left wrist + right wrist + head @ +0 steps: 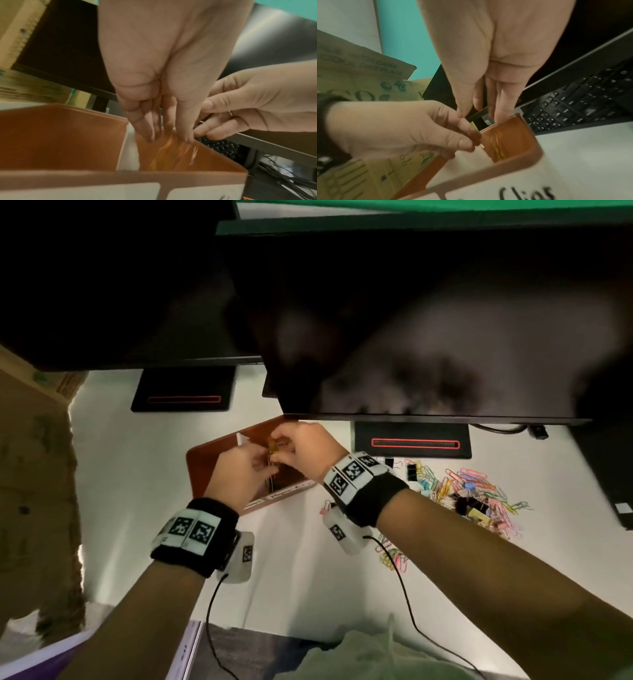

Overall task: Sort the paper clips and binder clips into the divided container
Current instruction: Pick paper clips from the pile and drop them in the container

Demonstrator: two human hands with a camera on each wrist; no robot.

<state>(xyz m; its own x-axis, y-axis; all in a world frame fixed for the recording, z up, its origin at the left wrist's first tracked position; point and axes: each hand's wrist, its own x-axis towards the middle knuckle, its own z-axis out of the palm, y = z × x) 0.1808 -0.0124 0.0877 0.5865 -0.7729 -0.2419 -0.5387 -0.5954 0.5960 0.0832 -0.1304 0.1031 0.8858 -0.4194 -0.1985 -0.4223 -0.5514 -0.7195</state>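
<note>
Nearest the viewer, both forearms reach forward across the white counter [301, 570], each wrist wearing a black band with printed markers. To the right, a loose heap of coloured paper clips [479, 491] mixed with black binder clips [467, 503] lies on the counter, well apart from the hands. Farther in, the left hand [239, 474] and the right hand [301, 450] meet above the brown divided container [212, 460], whose white partition [129, 151] separates two compartments. Both hands have fingers curled, pinching between them a small yellowish clip [274, 448]; its exact type is too blurred to tell. Blurred clips [498, 148] lie in the right compartment. White labels [291, 491] mark the container's front wall. Beyond stand two dark monitors [428, 337] and a cardboard box [30, 457].
</note>
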